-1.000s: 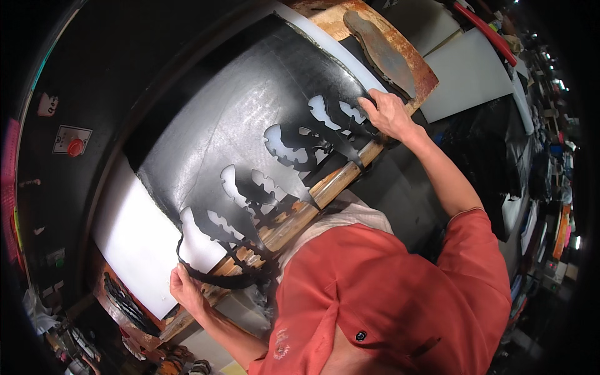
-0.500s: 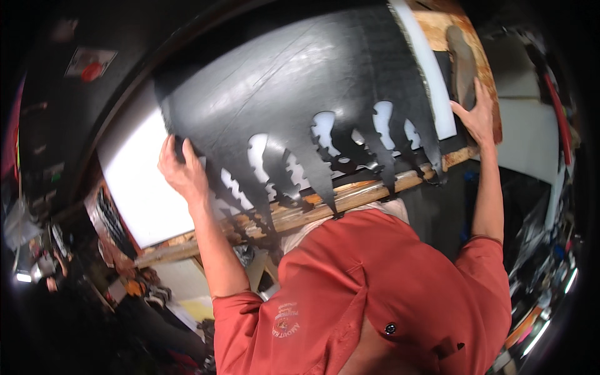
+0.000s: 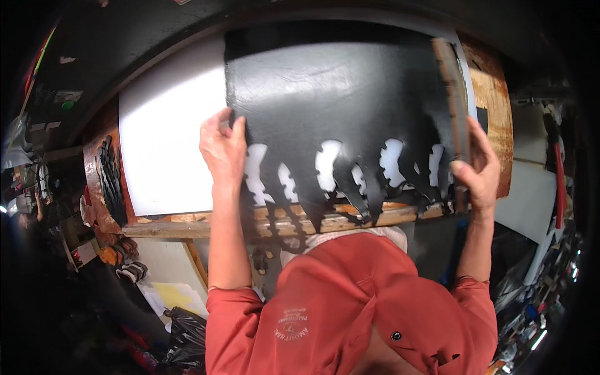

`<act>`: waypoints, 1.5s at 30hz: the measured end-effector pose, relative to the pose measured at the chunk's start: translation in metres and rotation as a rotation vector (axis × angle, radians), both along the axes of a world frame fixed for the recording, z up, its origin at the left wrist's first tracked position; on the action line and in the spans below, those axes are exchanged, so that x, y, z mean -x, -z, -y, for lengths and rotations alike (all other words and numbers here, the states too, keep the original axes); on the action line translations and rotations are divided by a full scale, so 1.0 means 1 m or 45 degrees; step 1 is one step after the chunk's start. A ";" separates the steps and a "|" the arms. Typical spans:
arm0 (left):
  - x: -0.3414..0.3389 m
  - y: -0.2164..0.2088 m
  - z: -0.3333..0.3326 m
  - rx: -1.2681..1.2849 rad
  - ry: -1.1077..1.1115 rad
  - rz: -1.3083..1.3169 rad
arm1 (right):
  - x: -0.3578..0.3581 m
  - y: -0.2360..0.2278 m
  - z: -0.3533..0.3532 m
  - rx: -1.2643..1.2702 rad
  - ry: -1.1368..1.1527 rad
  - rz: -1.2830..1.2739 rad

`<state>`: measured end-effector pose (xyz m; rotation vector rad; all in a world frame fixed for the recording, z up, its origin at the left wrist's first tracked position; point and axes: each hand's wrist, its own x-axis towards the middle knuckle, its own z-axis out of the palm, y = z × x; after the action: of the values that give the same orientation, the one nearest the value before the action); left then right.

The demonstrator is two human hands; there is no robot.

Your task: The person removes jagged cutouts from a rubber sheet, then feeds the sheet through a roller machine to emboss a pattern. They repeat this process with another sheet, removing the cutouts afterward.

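Observation:
A large black sheet (image 3: 325,94), smooth and slightly glossy like leather, lies over a white board. Curved cutouts run along its near side, leaving pointed strips that hang past the bench edge. My left hand (image 3: 225,150) is closed on the sheet's left edge, the thumb and fingers pinching it. My right hand (image 3: 480,165) grips a long, narrow brown bar (image 3: 451,94) standing along the sheet's right side. The bar is blurred, so its exact kind is unclear. My right fingers are partly hidden behind it.
The white board (image 3: 169,137) shows to the left of the sheet, on a wooden bench (image 3: 172,229). Black cut strips (image 3: 111,181) lie at the bench's left end. Bare wood (image 3: 490,119) shows at the right. Shoes (image 3: 128,269) and a black plastic bag (image 3: 186,337) sit lower left.
The black sheet has shifted right over the white board, uncovering more board at left. The brown bar has come from beyond the sheet onto its right edge. My view has also turned.

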<state>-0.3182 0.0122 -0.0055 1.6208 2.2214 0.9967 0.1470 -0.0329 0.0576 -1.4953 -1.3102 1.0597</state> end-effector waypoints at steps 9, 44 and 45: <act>-0.003 0.003 0.019 -0.140 0.130 0.091 | 0.197 -0.005 -0.048 -0.022 -0.380 0.522; 0.012 0.044 -0.003 -0.511 0.425 0.036 | 0.255 0.057 -0.073 -0.451 -0.509 0.330; 0.012 0.043 -0.003 -0.478 0.424 0.102 | 0.242 0.059 -0.082 -0.368 -0.565 0.186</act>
<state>-0.3301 0.0154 -0.0486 1.9772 1.7056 1.4059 -0.0948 0.0490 -0.0016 -1.1065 -1.8703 0.9882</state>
